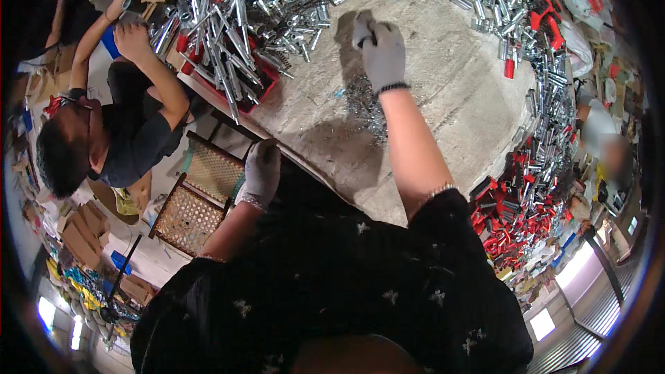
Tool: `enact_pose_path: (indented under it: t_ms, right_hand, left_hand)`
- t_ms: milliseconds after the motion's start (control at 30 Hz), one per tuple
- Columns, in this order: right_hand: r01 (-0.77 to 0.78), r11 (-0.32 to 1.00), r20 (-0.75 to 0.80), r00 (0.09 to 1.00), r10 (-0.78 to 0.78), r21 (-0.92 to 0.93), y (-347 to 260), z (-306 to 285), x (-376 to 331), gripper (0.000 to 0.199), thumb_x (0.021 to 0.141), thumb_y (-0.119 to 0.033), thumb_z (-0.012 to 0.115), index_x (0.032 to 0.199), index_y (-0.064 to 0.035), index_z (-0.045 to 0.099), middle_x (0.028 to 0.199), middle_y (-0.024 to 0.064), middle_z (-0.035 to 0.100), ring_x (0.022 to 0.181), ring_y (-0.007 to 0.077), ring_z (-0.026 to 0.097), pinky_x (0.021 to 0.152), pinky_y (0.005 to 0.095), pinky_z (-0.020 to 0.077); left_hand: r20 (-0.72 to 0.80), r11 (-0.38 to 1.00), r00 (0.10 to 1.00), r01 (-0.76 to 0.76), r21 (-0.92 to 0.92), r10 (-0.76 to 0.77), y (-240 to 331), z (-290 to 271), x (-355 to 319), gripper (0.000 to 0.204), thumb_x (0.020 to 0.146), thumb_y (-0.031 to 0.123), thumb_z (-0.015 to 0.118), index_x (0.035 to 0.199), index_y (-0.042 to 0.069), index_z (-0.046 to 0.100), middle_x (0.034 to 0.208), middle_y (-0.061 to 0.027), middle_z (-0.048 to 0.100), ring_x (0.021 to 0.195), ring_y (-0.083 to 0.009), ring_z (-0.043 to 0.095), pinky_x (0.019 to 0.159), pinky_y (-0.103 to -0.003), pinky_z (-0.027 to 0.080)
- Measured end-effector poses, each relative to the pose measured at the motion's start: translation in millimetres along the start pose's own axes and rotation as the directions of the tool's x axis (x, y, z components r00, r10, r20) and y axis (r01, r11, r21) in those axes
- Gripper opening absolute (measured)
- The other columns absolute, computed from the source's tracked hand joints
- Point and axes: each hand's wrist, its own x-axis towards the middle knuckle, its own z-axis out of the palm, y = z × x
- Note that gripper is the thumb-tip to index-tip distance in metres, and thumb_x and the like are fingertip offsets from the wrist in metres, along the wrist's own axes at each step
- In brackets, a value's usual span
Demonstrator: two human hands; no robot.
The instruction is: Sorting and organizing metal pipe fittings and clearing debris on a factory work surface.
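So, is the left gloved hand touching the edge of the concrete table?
Touching, it seems. The head view shows the left hand resting right at the near edge of the concrete table, with no gap visible between them.

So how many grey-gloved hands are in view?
2. The right grey-gloved hand is raised over the small pile of metal screws; the left grey-gloved hand rests at the worn concrete table edge.

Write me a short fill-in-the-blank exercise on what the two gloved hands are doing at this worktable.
1. Both hands wear grey ____.
2. The right hand reaches out over a small heap of tiny metal parts lying on the ____ table.
3. The left hand rests at the table's near ____, away from the heap.
4. Around the right wrist sits a ____ band.

Missing words: gloves; concrete; edge; black
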Motion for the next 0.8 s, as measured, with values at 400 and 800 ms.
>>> enact_pose_path:
  t_ms: [400, 800]
  right_hand:
    - [0.256, 0.956, 0.294, 0.912, -0.287, 0.14, -39, 33, -90, 0.027, 0.08, -0.013, 0.068, 0.106, -0.0098, 0.069, 0.12, 0.0138, 0.062, 0.111, 0.036, 0.059, 0.097, 0.0448, 0.0487]
    - [0.46, 0.866, 0.253, 0.829, -0.498, 0.199, -50, 17, -97, 0.015, 0.087, -0.024, 0.065, 0.093, -0.0123, 0.071, 0.094, 0.0101, 0.067, 0.087, 0.0329, 0.064, 0.081, 0.0456, 0.0497]
  left_hand:
    - [-0.006, 0.999, 1.0, 0.025, -0.037, -0.025, -9, -25, 0, 0.014, 0.093, 0.009, 0.063, 0.104, 0.001, 0.067, 0.094, -0.0179, 0.068, 0.087, -0.0307, 0.067, 0.078, -0.038, 0.052]
    - [-0.055, 0.987, 0.994, 0.091, -0.134, -0.099, -30, -40, -4, 0.019, 0.093, 0.008, 0.064, 0.11, 0.0, 0.068, 0.096, -0.014, 0.07, 0.088, -0.0198, 0.066, 0.079, -0.033, 0.052]
